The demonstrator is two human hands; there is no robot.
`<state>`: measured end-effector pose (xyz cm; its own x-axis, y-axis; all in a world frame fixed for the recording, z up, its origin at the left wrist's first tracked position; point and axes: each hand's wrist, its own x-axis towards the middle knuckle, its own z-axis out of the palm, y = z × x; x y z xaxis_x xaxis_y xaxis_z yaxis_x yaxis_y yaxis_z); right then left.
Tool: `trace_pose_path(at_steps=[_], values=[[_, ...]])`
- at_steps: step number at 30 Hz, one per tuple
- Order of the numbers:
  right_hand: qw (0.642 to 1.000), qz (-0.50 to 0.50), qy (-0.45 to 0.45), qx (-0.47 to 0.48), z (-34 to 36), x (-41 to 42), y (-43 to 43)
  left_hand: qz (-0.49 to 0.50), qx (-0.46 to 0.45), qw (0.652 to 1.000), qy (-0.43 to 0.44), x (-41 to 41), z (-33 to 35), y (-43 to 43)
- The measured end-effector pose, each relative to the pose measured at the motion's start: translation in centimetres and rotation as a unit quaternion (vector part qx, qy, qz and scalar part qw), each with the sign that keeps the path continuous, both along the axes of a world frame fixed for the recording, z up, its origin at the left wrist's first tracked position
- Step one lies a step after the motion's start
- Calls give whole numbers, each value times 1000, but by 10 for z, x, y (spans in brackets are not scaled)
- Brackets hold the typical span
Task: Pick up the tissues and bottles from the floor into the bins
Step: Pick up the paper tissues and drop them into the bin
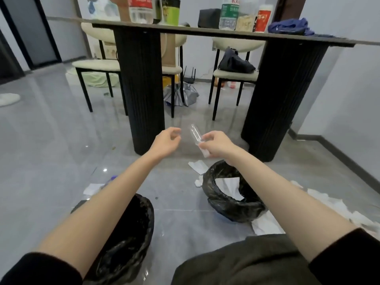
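The right hand pinched a clear bottle by one end, raised above the floor just beyond the right bin, which held tissue; the left hand hovered beside it, loosely curled, empty. Best, probably, to grip firmly and release only once squarely over the left bin.

A thin-topped table stands on two black fluted legs. Behind it are cream-seated chairs, and a black bag rests on the right one. A blue cloth lies on the tabletop. Beneath it, what may be a folded silver umbrella lies on the floor.
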<state>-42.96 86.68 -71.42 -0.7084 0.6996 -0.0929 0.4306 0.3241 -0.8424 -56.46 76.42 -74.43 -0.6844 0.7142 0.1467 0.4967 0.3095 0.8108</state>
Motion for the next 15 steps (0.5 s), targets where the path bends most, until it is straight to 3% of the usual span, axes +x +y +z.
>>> trace_pose_path(at_steps=[11, 15], values=[[980, 140, -120, -71, -97, -61, -88, 85, -109, 990, 33, -58, -108, -121], [962, 212, -173, -11, -127, -75, -114, 84, -184, 974, 101, -72, -143, -157]])
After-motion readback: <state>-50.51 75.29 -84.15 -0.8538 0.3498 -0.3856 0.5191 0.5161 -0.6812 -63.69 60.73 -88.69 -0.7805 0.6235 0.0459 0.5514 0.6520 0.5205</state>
